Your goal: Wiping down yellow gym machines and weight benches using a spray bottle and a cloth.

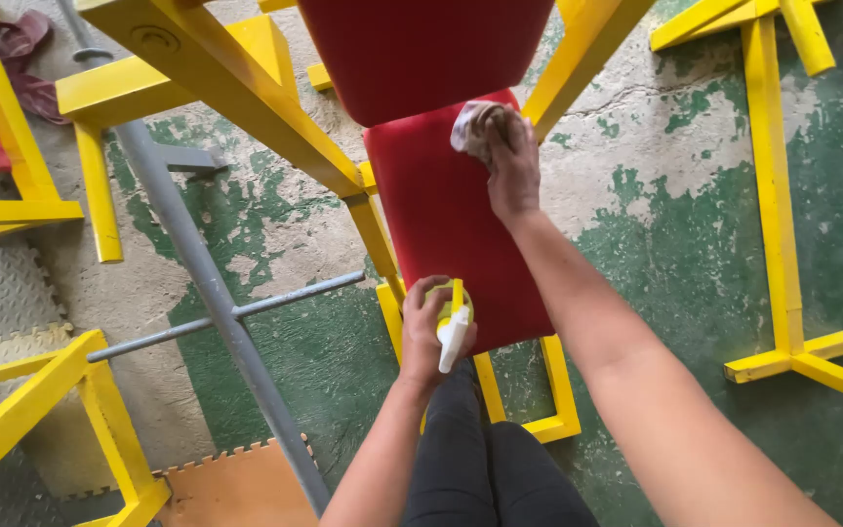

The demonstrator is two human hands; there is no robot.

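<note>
My right hand (512, 166) presses a crumpled pale cloth (475, 125) against the far end of a red padded bench seat (451, 234). My left hand (428, 327) grips a spray bottle (455, 327) with a white and yellow trigger head, held just above the near end of the same seat. A second red pad (421, 54) rises behind the seat. My dark-trousered legs (485, 459) stand right in front of the bench.
Yellow steel frame bars (236, 88) cross above the bench. A grey metal bar (217, 293) runs diagonally at left. Another yellow stand (778, 195) is at right. Foam floor mats (236, 483) lie on worn green concrete at the lower left.
</note>
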